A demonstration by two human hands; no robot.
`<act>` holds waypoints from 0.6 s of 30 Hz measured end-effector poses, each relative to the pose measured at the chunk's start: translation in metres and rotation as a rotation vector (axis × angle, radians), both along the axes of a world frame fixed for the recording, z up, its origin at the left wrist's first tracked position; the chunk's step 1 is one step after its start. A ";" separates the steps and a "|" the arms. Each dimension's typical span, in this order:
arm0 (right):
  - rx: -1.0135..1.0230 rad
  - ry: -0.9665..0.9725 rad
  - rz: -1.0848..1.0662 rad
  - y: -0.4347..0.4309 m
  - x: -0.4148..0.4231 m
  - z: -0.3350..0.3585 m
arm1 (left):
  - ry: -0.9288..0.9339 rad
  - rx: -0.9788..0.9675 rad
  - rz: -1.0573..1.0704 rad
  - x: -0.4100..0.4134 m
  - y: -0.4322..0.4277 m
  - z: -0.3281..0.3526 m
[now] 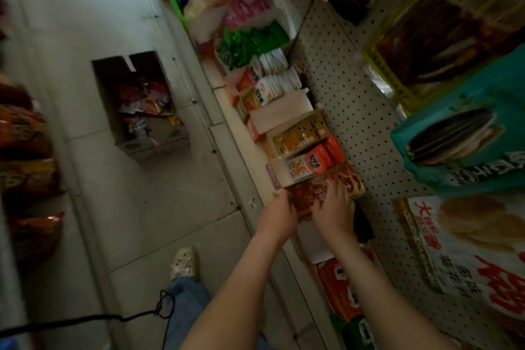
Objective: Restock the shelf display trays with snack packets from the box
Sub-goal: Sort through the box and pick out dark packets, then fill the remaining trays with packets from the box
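Both my hands are at a row of brown-red snack packets [308, 196] standing in a display tray on the low shelf. My left hand [279, 214] grips the front packets from the aisle side. My right hand [335, 210] lies over the packets from the other side, fingers spread on their tops. The cardboard box [147, 133] sits open on the floor to the left, with several red and pink snack packets [145, 102] inside. A white display tray [279, 116] further along the shelf shows mostly bare card.
The shelf [241, 133] runs from top centre to bottom right, lined with trays of green, white, yellow and orange packets. A pegboard back panel [355, 111] carries large hanging bags at right. Chip bags line the left edge. My shoe [184, 263] stands on the tiled floor.
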State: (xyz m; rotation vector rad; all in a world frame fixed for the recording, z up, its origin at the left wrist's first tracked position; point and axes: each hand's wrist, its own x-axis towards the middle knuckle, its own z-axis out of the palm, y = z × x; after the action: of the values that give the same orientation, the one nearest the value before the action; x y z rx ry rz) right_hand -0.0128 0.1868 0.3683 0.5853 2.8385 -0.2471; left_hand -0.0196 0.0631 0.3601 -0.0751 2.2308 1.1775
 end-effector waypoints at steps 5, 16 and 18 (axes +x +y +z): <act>-0.130 -0.053 0.156 -0.085 -0.051 0.014 | -0.050 -0.048 0.161 -0.027 -0.086 0.019; -0.357 -0.194 0.354 -0.279 -0.187 0.004 | -0.063 -0.243 0.367 -0.126 -0.296 0.017; -0.418 -0.232 0.328 -0.300 -0.212 -0.015 | -0.091 -0.250 0.410 -0.149 -0.322 0.003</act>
State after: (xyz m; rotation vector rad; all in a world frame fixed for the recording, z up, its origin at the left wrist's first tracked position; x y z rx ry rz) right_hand -0.2247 -0.1134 0.3537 0.0552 2.4986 -0.6416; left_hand -0.1689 -0.2594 0.3630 -0.7009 2.3338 1.0613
